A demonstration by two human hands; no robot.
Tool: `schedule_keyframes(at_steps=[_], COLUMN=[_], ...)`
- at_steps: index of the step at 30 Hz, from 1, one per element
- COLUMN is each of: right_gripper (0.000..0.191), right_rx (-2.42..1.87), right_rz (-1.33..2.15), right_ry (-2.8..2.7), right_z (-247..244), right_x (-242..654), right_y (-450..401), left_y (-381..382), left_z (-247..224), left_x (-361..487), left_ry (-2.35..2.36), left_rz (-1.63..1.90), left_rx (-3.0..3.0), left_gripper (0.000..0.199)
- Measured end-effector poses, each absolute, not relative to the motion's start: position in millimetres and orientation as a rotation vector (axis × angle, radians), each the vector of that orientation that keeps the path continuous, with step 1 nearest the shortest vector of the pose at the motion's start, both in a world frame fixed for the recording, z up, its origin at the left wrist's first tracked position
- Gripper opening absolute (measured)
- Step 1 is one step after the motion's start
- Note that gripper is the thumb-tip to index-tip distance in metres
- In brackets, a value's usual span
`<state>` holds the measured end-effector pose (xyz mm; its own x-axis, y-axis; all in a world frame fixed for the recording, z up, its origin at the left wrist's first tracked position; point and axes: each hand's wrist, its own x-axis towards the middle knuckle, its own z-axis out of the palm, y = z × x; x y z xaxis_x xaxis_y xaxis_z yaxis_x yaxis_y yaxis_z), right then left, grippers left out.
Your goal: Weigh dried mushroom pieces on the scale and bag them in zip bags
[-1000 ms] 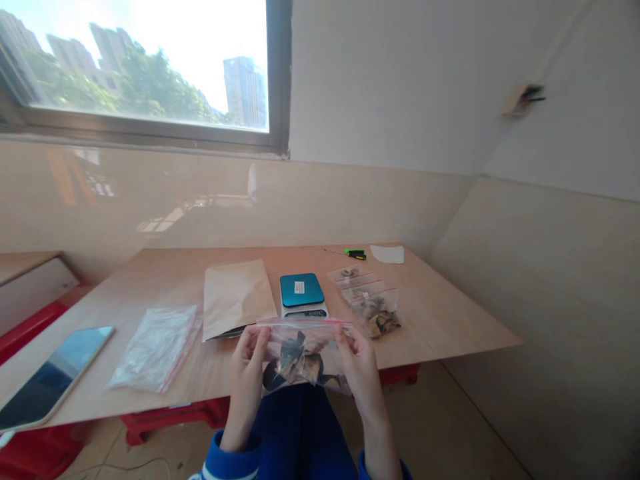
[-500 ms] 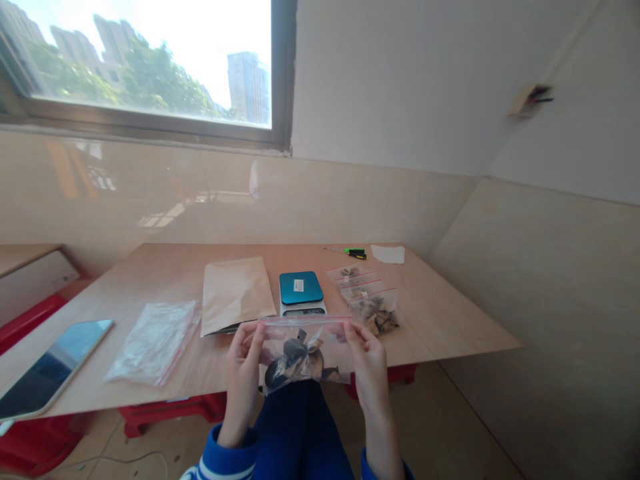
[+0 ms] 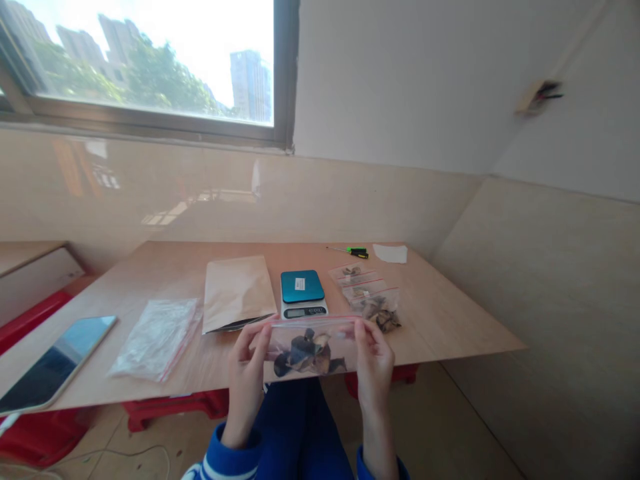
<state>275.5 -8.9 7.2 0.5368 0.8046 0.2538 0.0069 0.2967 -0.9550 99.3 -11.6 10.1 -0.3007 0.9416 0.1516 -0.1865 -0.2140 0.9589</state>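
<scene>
A clear zip bag (image 3: pixel 311 353) with dark and tan dried pieces hangs between my hands at the table's front edge. My left hand (image 3: pixel 250 360) pinches its top left corner, and my right hand (image 3: pixel 373 357) pinches the top right. Just behind the bag sits a scale (image 3: pixel 303 287) with a blue top and a small display. Left of it lies a brown paper pouch (image 3: pixel 239 290), its near end slightly parted. Several similar filled bags (image 3: pixel 367 298) overlap on the right of the scale.
On the wooden table (image 3: pixel 450 320) are a pack of clear bags (image 3: pixel 155 339), a tablet (image 3: pixel 57 365) at the left edge, a screwdriver (image 3: pixel 350 251) and white paper (image 3: pixel 390 253). Red stools (image 3: pixel 175 408) stand below. A window and walls are behind.
The held bag has shifted slightly right and its bottom appears higher, with the contents more spread. Both hands have moved a little right, and more of the scale's display shows.
</scene>
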Motion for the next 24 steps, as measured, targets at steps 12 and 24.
schedule_keyframes(at_steps=[12,24], right_gripper=[0.028,0.030], right_rx=[-1.110,-1.075], right_rz=[0.554,0.664], right_ry=[-0.806,-0.827], right_z=[11,15], right_x=[266,261], right_y=[-12,-13], left_y=[-16,-16], left_z=[6,5], left_x=[104,113], left_ry=[1.256,1.299], left_rz=[1.835,1.827], left_rx=[1.130,0.991], left_gripper=[0.022,0.032])
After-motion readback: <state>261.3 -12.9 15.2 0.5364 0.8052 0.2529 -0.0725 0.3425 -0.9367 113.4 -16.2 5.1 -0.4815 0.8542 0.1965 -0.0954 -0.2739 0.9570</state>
